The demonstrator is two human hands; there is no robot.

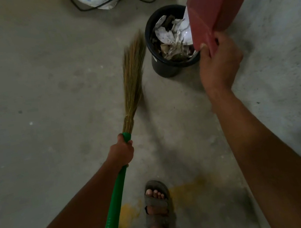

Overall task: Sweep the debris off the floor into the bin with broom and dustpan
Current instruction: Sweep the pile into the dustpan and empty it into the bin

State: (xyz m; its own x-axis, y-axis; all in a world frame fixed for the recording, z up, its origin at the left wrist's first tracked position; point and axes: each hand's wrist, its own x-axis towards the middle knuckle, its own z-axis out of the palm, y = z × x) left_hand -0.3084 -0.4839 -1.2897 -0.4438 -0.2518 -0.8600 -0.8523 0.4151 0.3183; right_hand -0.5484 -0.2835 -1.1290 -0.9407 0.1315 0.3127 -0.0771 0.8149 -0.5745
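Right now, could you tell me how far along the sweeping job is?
Mostly done, it seems. The black bin already holds crumpled paper and scraps. In hand: the right hand tips the red dustpan over the bin, white paper sliding out, while the left hand holds the broom idle. Left: only small specks show on the concrete floor.
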